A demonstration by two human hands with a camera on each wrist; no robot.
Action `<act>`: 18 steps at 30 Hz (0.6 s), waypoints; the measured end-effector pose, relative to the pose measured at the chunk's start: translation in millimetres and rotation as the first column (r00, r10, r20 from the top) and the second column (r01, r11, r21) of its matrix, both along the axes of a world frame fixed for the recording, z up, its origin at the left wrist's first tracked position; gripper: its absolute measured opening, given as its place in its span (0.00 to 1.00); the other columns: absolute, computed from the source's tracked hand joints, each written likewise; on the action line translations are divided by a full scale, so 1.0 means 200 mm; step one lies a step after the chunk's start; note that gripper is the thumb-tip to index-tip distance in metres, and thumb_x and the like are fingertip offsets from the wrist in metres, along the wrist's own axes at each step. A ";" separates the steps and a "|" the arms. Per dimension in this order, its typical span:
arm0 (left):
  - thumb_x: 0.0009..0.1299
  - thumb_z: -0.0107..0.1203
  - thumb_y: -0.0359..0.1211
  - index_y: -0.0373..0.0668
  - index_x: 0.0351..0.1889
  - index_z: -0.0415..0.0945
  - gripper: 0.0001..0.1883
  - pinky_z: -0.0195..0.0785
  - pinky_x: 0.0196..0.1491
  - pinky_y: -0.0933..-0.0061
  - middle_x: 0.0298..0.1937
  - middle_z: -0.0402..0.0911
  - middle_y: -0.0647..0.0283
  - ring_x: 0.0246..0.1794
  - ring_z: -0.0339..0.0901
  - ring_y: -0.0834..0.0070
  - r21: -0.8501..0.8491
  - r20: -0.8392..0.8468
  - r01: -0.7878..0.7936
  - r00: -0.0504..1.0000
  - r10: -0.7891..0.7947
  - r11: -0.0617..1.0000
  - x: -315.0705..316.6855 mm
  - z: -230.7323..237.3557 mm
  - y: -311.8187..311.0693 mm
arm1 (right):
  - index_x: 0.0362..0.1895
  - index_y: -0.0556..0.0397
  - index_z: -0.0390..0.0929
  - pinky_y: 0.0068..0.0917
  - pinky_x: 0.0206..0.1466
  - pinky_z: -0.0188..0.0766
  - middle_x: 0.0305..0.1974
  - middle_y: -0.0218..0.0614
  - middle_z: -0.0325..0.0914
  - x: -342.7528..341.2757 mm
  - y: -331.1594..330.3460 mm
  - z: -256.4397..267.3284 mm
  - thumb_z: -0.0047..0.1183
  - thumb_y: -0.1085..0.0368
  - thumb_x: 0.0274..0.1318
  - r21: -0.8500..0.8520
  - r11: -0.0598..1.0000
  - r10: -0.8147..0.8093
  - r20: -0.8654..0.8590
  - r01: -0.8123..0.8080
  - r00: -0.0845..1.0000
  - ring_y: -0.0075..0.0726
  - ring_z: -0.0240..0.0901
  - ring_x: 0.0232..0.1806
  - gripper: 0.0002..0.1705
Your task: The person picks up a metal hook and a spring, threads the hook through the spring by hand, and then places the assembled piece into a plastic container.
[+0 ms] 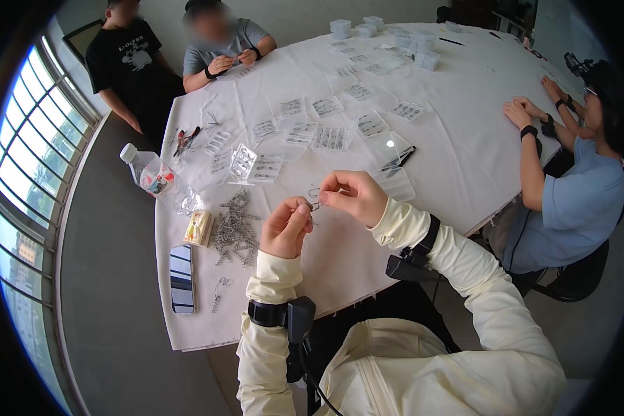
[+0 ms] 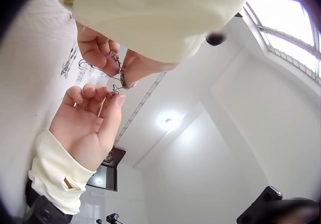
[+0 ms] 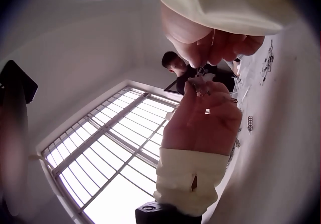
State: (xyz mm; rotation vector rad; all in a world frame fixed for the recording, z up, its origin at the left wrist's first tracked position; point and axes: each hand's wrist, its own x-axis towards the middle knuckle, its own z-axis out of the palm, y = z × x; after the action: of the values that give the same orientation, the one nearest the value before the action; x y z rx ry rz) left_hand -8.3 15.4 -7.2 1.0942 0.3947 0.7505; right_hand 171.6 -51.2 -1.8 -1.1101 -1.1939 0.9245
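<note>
Both hands meet above the near part of the white-covered table. My left hand (image 1: 286, 227) pinches a small metal wire piece (image 2: 122, 73) with hooks and a coil, between thumb and fingers. Close beside it, my right hand (image 1: 357, 196) holds the other end of the wire at its thumb and fingertips. One curved hook sticks out past the left fingers in the left wrist view. Left of the hands lies a heap of metal springs (image 1: 234, 232); a single spring piece (image 1: 219, 295) lies nearer the table edge.
A phone (image 1: 182, 279), a yellow packet (image 1: 199, 228) and a water bottle (image 1: 152, 173) stand or lie at the left. Clear boxes with metal pieces (image 1: 331, 138) spread beyond the hands, beside red-handled pliers (image 1: 185, 141). Several people are around the table.
</note>
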 end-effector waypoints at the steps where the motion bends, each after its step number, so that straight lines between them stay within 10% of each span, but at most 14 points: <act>1: 0.75 0.50 0.30 0.37 0.45 0.74 0.06 0.62 0.39 0.81 0.34 0.73 0.71 0.34 0.70 0.83 0.000 0.011 0.008 1.000 -0.008 1.000 0.00 0.00 0.00 | 0.35 0.55 0.79 0.20 0.38 0.67 0.31 0.26 0.78 0.01 0.01 -0.01 0.57 0.61 0.59 0.000 1.000 0.001 0.000 -0.001 1.000 0.18 0.69 0.32 0.10; 18: 0.74 0.51 0.30 0.37 0.45 0.74 0.06 0.62 0.38 0.80 0.34 0.73 0.71 0.33 0.70 0.83 -0.049 0.057 -0.003 0.998 0.006 0.999 0.00 0.01 0.00 | 0.44 0.56 0.81 0.21 0.45 0.68 0.35 0.29 0.81 0.00 0.01 0.00 0.57 0.65 0.58 -0.020 0.990 0.137 0.009 -0.137 0.991 0.19 0.73 0.39 0.11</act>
State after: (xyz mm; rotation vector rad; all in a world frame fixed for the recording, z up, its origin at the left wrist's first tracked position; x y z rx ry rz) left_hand -8.1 15.9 -5.7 1.0236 0.3650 0.7708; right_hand 171.4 -49.6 -2.4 -1.0590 -1.2844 1.0381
